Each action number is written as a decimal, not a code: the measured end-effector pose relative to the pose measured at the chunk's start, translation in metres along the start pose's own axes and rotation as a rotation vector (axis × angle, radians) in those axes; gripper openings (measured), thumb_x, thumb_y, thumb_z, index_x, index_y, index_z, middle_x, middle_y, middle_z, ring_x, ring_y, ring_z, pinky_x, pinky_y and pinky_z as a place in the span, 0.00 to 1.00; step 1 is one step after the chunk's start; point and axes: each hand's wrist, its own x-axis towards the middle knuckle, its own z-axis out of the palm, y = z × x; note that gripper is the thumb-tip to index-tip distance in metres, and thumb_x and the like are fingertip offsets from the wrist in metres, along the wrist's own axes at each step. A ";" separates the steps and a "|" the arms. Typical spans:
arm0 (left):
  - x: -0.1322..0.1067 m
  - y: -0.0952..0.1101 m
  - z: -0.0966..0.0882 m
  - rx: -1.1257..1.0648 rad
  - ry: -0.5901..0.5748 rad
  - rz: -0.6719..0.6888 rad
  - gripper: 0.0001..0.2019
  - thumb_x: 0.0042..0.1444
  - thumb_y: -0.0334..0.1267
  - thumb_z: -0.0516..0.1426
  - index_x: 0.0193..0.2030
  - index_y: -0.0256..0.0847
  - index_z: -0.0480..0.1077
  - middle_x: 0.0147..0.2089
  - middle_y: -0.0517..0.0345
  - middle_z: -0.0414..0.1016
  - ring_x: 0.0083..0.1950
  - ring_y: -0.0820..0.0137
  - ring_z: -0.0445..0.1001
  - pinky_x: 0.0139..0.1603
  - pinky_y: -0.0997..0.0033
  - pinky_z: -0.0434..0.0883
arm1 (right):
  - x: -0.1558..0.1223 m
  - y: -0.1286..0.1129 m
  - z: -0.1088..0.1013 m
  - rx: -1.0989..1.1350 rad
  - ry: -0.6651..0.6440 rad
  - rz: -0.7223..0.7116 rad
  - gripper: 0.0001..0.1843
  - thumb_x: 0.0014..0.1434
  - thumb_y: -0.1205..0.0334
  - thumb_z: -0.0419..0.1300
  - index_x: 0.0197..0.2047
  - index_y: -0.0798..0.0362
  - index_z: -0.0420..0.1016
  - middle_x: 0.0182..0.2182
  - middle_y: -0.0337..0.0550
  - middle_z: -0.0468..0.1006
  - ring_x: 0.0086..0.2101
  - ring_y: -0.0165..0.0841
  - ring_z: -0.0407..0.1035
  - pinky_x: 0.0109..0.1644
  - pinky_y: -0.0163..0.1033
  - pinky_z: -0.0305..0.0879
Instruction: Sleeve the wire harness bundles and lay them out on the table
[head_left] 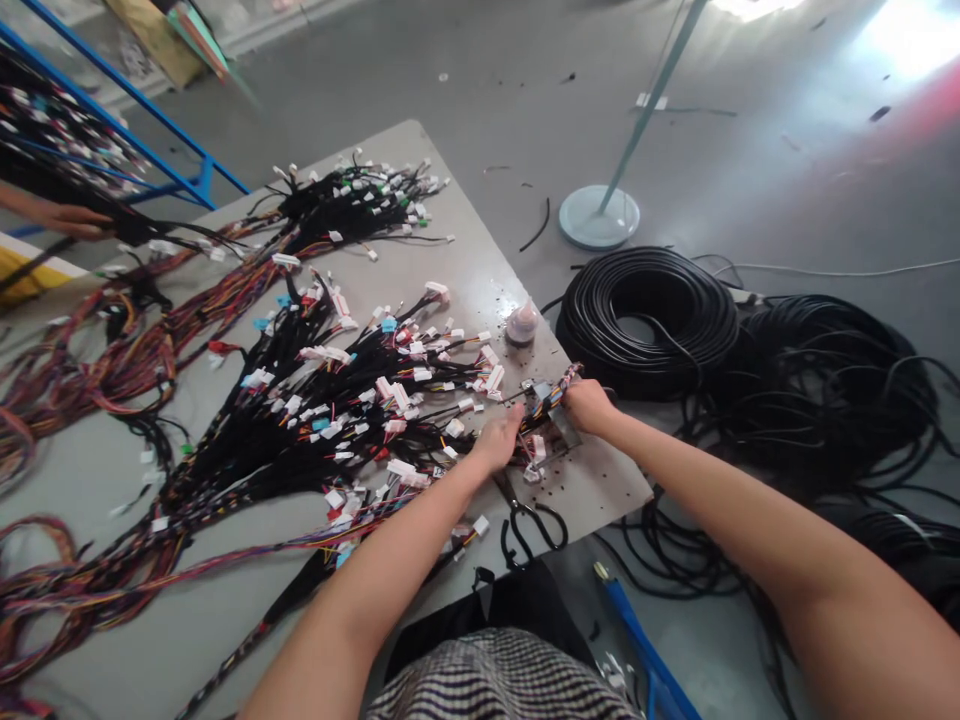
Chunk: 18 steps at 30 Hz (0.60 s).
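Near the table's right corner, my left hand (499, 440) is closed on dark wires at the end of a harness branch. Just beyond it my right hand (589, 407) grips the end of a multicoloured wire bundle (555, 391). A grey connector (541, 392) shows on the bundle between the two hands; its details are blurred. Below my left hand lie black-handled scissors (534, 528), their blades partly hidden. The wire harness (300, 440), with black-wrapped branches and many white connectors, spreads over the table (480, 265) to the left.
A small round container (521, 325) stands by the table's right edge. Another harness pile (360, 205) lies farther back. Black tubing coils (649, 320) and a stand's round base (600, 216) are on the floor. Another person's hand (79, 220) touches cables by a blue rack (176, 180).
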 end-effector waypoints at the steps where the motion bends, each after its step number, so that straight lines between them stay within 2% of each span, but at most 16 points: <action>1: -0.008 -0.004 -0.004 0.105 0.039 0.039 0.34 0.62 0.65 0.40 0.21 0.40 0.65 0.22 0.56 0.65 0.29 0.69 0.66 0.33 0.69 0.62 | -0.003 0.003 -0.002 0.009 0.021 0.049 0.11 0.52 0.64 0.57 0.35 0.58 0.80 0.34 0.52 0.80 0.36 0.40 0.72 0.36 0.37 0.57; 4: -0.031 -0.013 -0.022 0.379 0.041 0.113 0.27 0.63 0.59 0.44 0.22 0.41 0.64 0.23 0.57 0.66 0.29 0.68 0.65 0.34 0.69 0.60 | -0.009 0.006 -0.003 0.037 0.086 0.137 0.11 0.52 0.62 0.58 0.34 0.55 0.80 0.32 0.49 0.80 0.35 0.39 0.72 0.35 0.37 0.54; 7: -0.041 -0.006 -0.029 0.492 -0.030 0.091 0.24 0.65 0.54 0.44 0.28 0.40 0.68 0.27 0.56 0.71 0.31 0.68 0.68 0.34 0.70 0.61 | -0.008 0.002 0.001 0.039 0.123 0.122 0.09 0.48 0.65 0.58 0.31 0.56 0.79 0.31 0.50 0.79 0.34 0.38 0.71 0.35 0.37 0.53; 10: -0.052 0.003 -0.022 0.573 -0.029 0.032 0.24 0.63 0.57 0.46 0.34 0.40 0.72 0.31 0.54 0.75 0.33 0.66 0.72 0.32 0.71 0.61 | -0.011 0.001 0.003 0.041 0.170 0.108 0.11 0.47 0.67 0.57 0.33 0.55 0.80 0.33 0.49 0.79 0.33 0.37 0.70 0.34 0.37 0.53; 12: -0.074 -0.005 -0.030 0.706 0.033 -0.005 0.25 0.60 0.60 0.50 0.35 0.40 0.74 0.32 0.52 0.77 0.34 0.63 0.74 0.32 0.70 0.62 | -0.018 0.003 0.001 0.012 0.217 0.122 0.12 0.48 0.66 0.57 0.35 0.54 0.80 0.35 0.49 0.79 0.35 0.38 0.69 0.35 0.38 0.54; 13: -0.091 -0.015 -0.040 0.776 0.055 -0.019 0.23 0.59 0.59 0.51 0.35 0.40 0.74 0.32 0.51 0.77 0.35 0.62 0.75 0.32 0.70 0.62 | -0.024 0.004 0.000 -0.017 0.251 0.140 0.12 0.49 0.65 0.57 0.36 0.54 0.80 0.36 0.50 0.79 0.36 0.40 0.69 0.36 0.39 0.54; 15: -0.140 -0.048 -0.074 0.885 0.091 -0.055 0.18 0.59 0.54 0.53 0.35 0.42 0.76 0.32 0.51 0.78 0.36 0.61 0.76 0.33 0.70 0.62 | -0.044 0.000 0.000 -0.060 0.363 0.203 0.15 0.53 0.60 0.55 0.39 0.55 0.79 0.39 0.55 0.78 0.40 0.45 0.69 0.39 0.44 0.56; 18: -0.231 -0.120 -0.143 0.952 0.170 -0.180 0.14 0.59 0.47 0.54 0.33 0.43 0.76 0.31 0.54 0.79 0.34 0.63 0.76 0.32 0.71 0.61 | -0.092 -0.031 0.011 0.041 0.653 0.392 0.22 0.59 0.50 0.50 0.45 0.53 0.77 0.38 0.61 0.77 0.43 0.51 0.69 0.42 0.51 0.60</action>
